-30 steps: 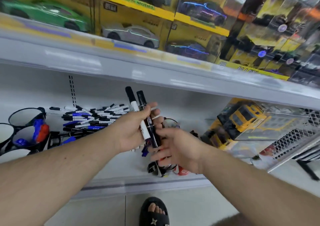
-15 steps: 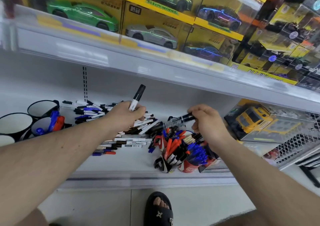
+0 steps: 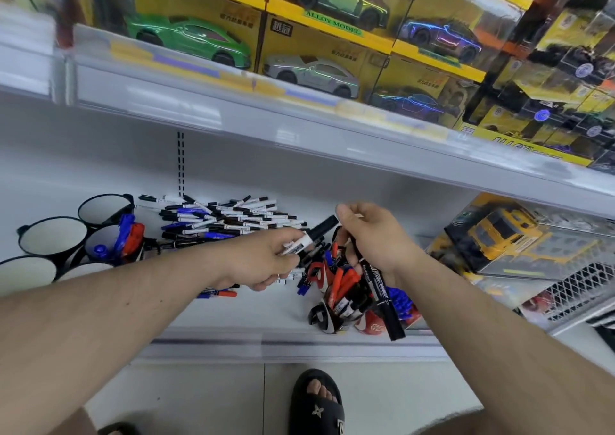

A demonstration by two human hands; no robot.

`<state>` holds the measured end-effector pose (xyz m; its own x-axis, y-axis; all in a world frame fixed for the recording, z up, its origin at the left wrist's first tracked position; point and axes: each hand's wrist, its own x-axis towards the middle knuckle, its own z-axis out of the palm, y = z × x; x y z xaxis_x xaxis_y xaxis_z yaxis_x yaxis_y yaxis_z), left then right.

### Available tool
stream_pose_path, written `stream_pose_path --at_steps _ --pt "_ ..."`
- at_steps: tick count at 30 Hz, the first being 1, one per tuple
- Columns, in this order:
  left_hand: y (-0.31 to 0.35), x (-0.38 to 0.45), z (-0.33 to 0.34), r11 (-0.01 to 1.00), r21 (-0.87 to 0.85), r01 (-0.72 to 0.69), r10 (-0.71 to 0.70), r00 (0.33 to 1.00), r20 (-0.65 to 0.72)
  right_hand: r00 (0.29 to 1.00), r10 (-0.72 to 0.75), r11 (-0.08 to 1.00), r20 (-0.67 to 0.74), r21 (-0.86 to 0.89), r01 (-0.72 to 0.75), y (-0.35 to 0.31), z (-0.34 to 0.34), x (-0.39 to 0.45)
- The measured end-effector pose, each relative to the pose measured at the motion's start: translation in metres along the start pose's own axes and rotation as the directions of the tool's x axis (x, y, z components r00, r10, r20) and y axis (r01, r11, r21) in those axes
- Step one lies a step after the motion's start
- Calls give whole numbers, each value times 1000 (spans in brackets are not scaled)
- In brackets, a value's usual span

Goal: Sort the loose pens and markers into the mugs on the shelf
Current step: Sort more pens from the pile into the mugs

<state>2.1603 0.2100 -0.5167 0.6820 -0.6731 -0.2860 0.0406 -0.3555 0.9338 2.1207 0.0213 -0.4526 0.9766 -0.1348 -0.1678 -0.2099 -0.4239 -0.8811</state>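
My left hand point(image 3: 266, 261) grips a white marker with a black cap point(image 3: 311, 236), cap pointing up and right. My right hand point(image 3: 372, 238) holds a black marker point(image 3: 381, 296) that hangs down over the full mugs. A pile of loose pens and markers point(image 3: 226, 218) lies on the white shelf behind my left hand. Mugs packed with red markers point(image 3: 339, 288) and blue markers point(image 3: 401, 301) stand near the shelf's front edge. At the left stand several black mugs with white insides point(image 3: 50, 236); one point(image 3: 103, 244) holds blue and red markers.
Boxed toy cars point(image 3: 309, 71) fill the upper shelf, whose edge point(image 3: 299, 121) overhangs the work area. A boxed yellow toy truck point(image 3: 502, 234) and a white wire basket point(image 3: 579, 288) sit at the right. A black sandal point(image 3: 316, 404) is on the floor below.
My left hand moved right and lowered its marker toward the full mugs. My right hand turned its black marker from level to hanging downward. The camera view shifted slightly.
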Motion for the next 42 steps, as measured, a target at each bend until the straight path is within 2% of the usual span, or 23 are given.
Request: stream_pose_path --at_steps 4,7,9,13,18,21,25,29,34,40,42 --pt "3 2 7 994 105 5 -7 1000 15 999 -32 986 -23 -164 28 3 -4 0" --pt "-1 7 -2 947 319 32 -13 998 -62 980 -126 942 -152 -329 71 9 -29 4" --pt "-5 8 -9 909 411 72 -26 993 -116 962 -178 883 -209 -465 63 16 -51 8" --pt "-8 9 -7 848 519 109 -77 994 -83 983 -142 670 -118 -742 8 48 -65 15" --pt "-3 5 9 804 588 89 -110 994 1 993 -25 698 -114 -713 -64 106 -44 47" --pt "-4 4 13 827 554 95 -118 993 7 983 3 738 -183 -663 -125 126 -28 68" --pt "-7 3 13 854 509 106 -131 991 14 979 60 683 -197 -707 -184 141 -20 88" --pt "-16 7 8 864 484 134 -148 989 -10 988 44 630 -151 -763 -144 155 -8 91" --pt "-19 15 9 872 470 138 -146 989 -19 988 57 648 -145 -747 -148 166 2 90" --pt "-18 19 13 861 493 126 -146 989 2 990 121 583 -72 -802 -130 173 1 90" --pt "-17 19 12 855 503 126 -148 989 5 991 113 596 -74 -793 -127 171 -2 91"
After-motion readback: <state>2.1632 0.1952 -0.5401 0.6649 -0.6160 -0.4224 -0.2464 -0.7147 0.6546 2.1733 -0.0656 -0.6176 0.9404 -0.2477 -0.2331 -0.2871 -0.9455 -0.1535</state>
